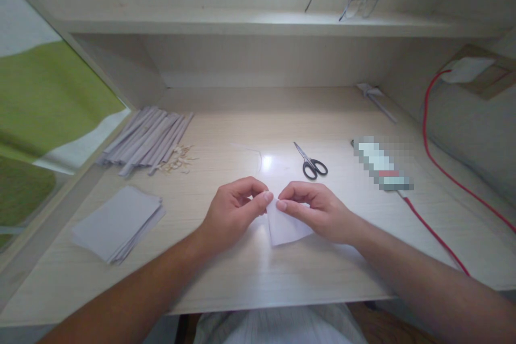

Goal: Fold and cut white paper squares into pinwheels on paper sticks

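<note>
A small white sheet of paper [284,229] lies on the pale wooden desk [250,274] in front of me. My left hand [234,212] and my right hand [316,209] meet at its top corner, each pinching the paper between thumb and forefinger. The lower part of the sheet rests flat on the desk under my right hand.
A stack of cut paper sheets [116,223] lies at the left. Several rolled paper sticks [147,137] lie behind it, with small scraps beside them. Scissors [310,161] sit just beyond my hands. A blurred oblong object [381,164] and a red cable [433,161] are at the right. Glasses [350,0] rest on the shelf.
</note>
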The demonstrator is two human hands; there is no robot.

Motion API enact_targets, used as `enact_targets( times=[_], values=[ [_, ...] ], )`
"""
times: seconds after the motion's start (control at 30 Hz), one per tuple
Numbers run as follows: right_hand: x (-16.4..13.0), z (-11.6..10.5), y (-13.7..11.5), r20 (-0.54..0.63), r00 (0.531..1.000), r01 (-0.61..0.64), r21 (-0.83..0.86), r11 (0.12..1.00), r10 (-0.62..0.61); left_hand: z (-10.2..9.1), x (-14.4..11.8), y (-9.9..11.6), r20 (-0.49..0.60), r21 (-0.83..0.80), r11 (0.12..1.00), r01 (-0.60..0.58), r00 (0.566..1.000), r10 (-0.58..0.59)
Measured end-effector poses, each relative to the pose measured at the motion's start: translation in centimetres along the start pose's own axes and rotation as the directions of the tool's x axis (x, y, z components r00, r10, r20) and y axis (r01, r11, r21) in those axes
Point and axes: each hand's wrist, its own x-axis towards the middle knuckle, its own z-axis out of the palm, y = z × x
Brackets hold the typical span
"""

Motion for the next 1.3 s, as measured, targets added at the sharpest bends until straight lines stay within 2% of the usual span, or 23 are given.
enact_targets(
  times=[0.17, 0.53, 0.77, 0.93, 1.07, 1.3],
  values=[
    [-0.05, -0.01, -0.05, 0.001, 1.000, 0.005, 0.008, 1.000, -0.005, 0.01, -0.13, -0.21, 0.012, 0.135, 0.991, -0.004, 1.000, 0.003],
    [-0.15, 0.08, 0.00, -0.003, 0.999, 0.044, 0.005, 0.999, -0.044, 0.03, -0.30, -0.26, 0.067, 0.167, 0.986, 0.025, 0.997, -0.037],
    [-0.15, -0.01, -0.15, 0.044, 0.999, -0.022, 0.042, 0.999, 0.020, -0.30, 0.03, -0.69, 0.068, 0.088, 0.996, 0.031, 0.997, -0.037],
    [-0.20, -0.09, 0.12, -0.006, 1.000, 0.002, 0.008, 1.000, -0.002, -0.35, 0.34, -0.83, 0.092, -0.031, 0.995, 0.091, 0.992, -0.087],
    [-0.11, 0.11, 0.27, -0.023, 1.000, 0.003, 0.013, 1.000, -0.003, -0.24, 0.34, -0.61, 0.117, 0.001, 0.996, 0.093, 0.989, -0.092],
    [-0.12, 0.07, 0.41, 0.028, 0.997, -0.070, 0.082, 0.994, 0.068, -0.72, 0.54, -0.65, 0.077, 0.000, 0.996, 0.090, 0.993, -0.089]
  ],
)
